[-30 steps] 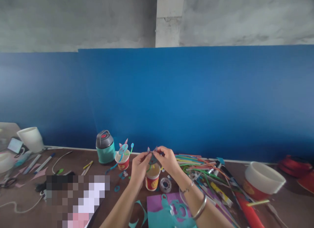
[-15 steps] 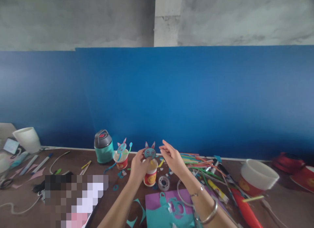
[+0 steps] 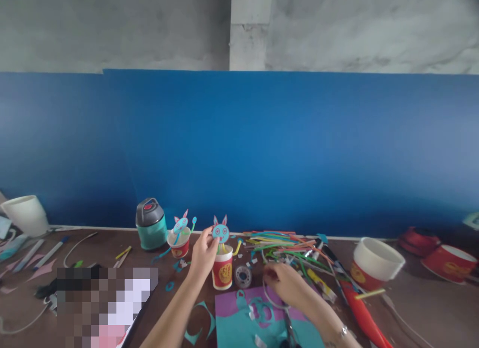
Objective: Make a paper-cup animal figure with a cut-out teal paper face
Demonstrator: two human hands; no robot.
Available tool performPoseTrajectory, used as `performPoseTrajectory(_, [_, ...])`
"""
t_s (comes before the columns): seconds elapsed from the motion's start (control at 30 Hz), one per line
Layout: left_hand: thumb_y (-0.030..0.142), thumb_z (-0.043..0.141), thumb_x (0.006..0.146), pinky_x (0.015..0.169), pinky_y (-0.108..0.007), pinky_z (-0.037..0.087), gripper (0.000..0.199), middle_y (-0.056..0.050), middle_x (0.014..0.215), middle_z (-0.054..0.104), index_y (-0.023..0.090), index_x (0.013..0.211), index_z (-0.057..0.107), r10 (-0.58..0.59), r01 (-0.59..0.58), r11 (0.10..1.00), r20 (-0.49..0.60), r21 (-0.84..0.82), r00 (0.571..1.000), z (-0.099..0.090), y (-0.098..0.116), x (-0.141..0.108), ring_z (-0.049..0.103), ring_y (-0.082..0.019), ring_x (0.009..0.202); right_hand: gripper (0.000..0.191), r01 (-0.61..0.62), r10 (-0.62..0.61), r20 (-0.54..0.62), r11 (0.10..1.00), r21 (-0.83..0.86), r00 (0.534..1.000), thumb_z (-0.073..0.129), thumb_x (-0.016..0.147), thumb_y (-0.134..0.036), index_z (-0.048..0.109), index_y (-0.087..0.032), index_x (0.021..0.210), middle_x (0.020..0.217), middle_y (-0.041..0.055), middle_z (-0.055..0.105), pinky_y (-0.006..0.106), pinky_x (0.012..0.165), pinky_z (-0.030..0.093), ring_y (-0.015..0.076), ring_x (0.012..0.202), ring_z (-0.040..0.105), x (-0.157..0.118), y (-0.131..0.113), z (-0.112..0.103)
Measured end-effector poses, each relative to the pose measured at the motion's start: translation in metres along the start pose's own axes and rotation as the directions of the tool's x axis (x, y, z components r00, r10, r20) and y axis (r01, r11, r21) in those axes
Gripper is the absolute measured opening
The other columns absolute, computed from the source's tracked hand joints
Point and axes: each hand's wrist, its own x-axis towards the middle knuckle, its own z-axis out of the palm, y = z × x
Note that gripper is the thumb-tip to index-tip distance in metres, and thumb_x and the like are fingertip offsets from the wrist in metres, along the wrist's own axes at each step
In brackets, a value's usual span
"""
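Note:
My left hand pinches the edge of a blue paper animal head with pointed pink ears. The head stands above a red and white paper cup, and a bent yellow strip sticks out at the cup's right. Over the paper sheets to the right is my right hand, its fingers curled down and blurred; whether they hold anything is hidden. A roll of clear tape lies between cup and right hand. Scissors rest below that hand, and a pale cable loops beside its fingers.
A similar cup with a blue animal figure stands left, near a teal lidded container. Coloured strips pile up by the blue partition. Teal and purple paper lies in front. A larger cup stands right.
My right hand has dropped from beside the paper head to over the paper sheets, and its fingers have curled. My left hand stays at the head, which now shows more fully. The view has shifted slightly right.

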Motion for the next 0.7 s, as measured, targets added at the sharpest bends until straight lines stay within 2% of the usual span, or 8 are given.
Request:
performPoseTrajectory(0.13, [0.038, 0.051, 0.082, 0.083, -0.037, 0.046, 0.034, -0.014, 0.104, 0.069, 0.018, 0.108, 0.060, 0.081, -0.081, 0.979, 0.009, 0.188, 0.997, 0.001, -0.001, -0.005, 0.063, -0.028, 0.100, 0.024, -0.033, 0.036, 0.032, 0.996, -0.082, 0.999, 0.052, 0.073, -0.022, 0.070, -0.021, 0.088, 0.082, 0.0073, 0.073, 0.026, 0.064, 0.041, 0.0228, 0.078, 0.066, -0.004, -0.004, 0.003])
performPoseTrajectory(0.27, [0.041, 0.046, 0.085, 0.078, -0.035, 0.046, 0.040, -0.009, 0.086, 0.071, 0.019, 0.119, 0.053, 0.097, -0.103, 0.962, 0.038, 0.253, 0.995, 0.003, 0.004, -0.010, 0.067, -0.026, 0.084, 0.025, -0.053, 0.062, 0.057, 0.987, -0.152, 0.996, 0.054, 0.070, -0.019, 0.070, -0.021, 0.089, 0.093, 0.0098, 0.071, 0.031, 0.076, 0.042, 0.0271, 0.092, 0.063, -0.010, -0.008, 0.000])
performPoseTrajectory(0.37, [0.041, 0.055, 0.079, 0.078, -0.035, 0.045, 0.053, -0.007, 0.080, 0.070, 0.018, 0.126, 0.046, 0.084, -0.096, 0.965, 0.058, 0.246, 0.995, 0.003, 0.011, -0.013, 0.066, -0.026, 0.080, 0.027, -0.050, 0.066, 0.081, 0.982, -0.183, 0.995, 0.053, 0.069, -0.017, 0.069, -0.018, 0.092, 0.099, 0.0130, 0.069, 0.032, 0.082, 0.041, 0.0281, 0.098, 0.061, -0.014, -0.012, -0.004])
performPoseTrajectory(0.53, [0.035, 0.075, 0.057, 0.089, -0.042, 0.039, 0.087, -0.012, 0.099, 0.068, 0.016, 0.134, 0.039, 0.045, -0.094, 0.946, 0.162, 0.311, 0.986, 0.001, 0.016, -0.015, 0.061, -0.031, 0.095, 0.037, -0.033, 0.067, 0.137, 0.972, -0.234, 0.988, 0.053, 0.066, -0.012, 0.065, -0.015, 0.101, 0.106, 0.0148, 0.066, 0.033, 0.085, 0.041, 0.0288, 0.104, 0.059, -0.018, -0.013, -0.006])
performPoseTrajectory(0.6, [0.032, 0.076, 0.055, 0.090, -0.043, 0.038, 0.093, -0.011, 0.096, 0.068, 0.016, 0.137, 0.036, 0.032, -0.087, 0.945, 0.175, 0.315, 0.984, 0.001, 0.012, -0.014, 0.061, -0.031, 0.095, 0.042, -0.026, 0.075, 0.169, 0.960, -0.277, 0.983, 0.052, 0.064, -0.008, 0.064, -0.014, 0.103, 0.108, 0.0153, 0.066, 0.034, 0.086, 0.041, 0.0287, 0.106, 0.058, -0.019, -0.013, -0.005])
performPoseTrajectory(0.7, [0.029, 0.076, 0.055, 0.086, -0.038, 0.042, 0.098, -0.008, 0.091, 0.068, 0.017, 0.140, 0.028, 0.012, -0.050, 0.973, 0.166, 0.227, 0.986, 0.002, 0.007, -0.011, 0.064, -0.028, 0.090, 0.036, -0.026, 0.092, 0.188, 0.944, -0.328, 0.978, 0.049, 0.064, -0.004, 0.067, -0.014, 0.094, 0.101, 0.0144, 0.069, 0.032, 0.080, 0.043, 0.0276, 0.097, 0.062, -0.019, -0.014, -0.004])
